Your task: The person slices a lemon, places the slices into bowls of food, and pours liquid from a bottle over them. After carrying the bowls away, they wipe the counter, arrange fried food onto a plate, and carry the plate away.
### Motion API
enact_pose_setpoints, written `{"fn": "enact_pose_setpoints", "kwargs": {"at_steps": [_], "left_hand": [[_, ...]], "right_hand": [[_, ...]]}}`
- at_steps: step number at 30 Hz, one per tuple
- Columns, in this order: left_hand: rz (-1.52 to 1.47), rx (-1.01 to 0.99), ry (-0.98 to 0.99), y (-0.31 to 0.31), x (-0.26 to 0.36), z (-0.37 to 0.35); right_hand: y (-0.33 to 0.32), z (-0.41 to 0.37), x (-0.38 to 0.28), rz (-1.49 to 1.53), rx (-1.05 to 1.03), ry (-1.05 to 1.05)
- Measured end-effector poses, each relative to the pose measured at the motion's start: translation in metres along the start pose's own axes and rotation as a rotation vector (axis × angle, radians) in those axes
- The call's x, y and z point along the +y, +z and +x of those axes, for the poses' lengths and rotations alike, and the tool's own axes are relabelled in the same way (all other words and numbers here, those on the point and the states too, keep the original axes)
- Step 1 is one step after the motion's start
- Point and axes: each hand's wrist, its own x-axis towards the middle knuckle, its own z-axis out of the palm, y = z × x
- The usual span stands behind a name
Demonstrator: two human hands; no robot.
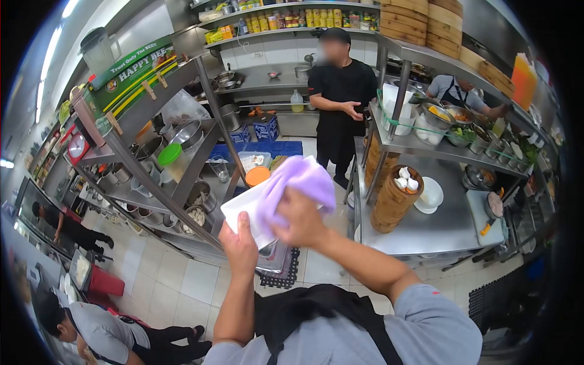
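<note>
A white rectangular plate (238,208) is tilted in front of me, gripped along its near left edge by my left hand (241,243), thumb on top. My right hand (298,218) presses a purple cloth (309,179) onto the plate's face, its fingers closed around the fabric. The cloth is slightly blurred and covers the far right part of the plate. Behind the plate, an orange lid (257,176) shows close to its upper edge.
Steel shelves with pots and a green-lidded container (172,159) stand left. On the right, a steel counter (420,234) carries a bamboo steamer stack (392,204) and white bowls (429,194). A person in black (342,91) stands ahead; another person (109,331) bends at lower left.
</note>
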Motion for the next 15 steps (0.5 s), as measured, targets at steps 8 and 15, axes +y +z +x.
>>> {"fn": "enact_pose_setpoints", "kwargs": {"at_steps": [8,15], "left_hand": [[0.065,0.038,0.046,0.0,0.014,0.002],[0.054,0.103,0.137,-0.013,0.023,0.002]], "right_hand": [[-0.005,0.022,0.044,-0.535,0.313,0.081],[-0.022,0.022,0.042,-0.387,0.369,0.236]]}}
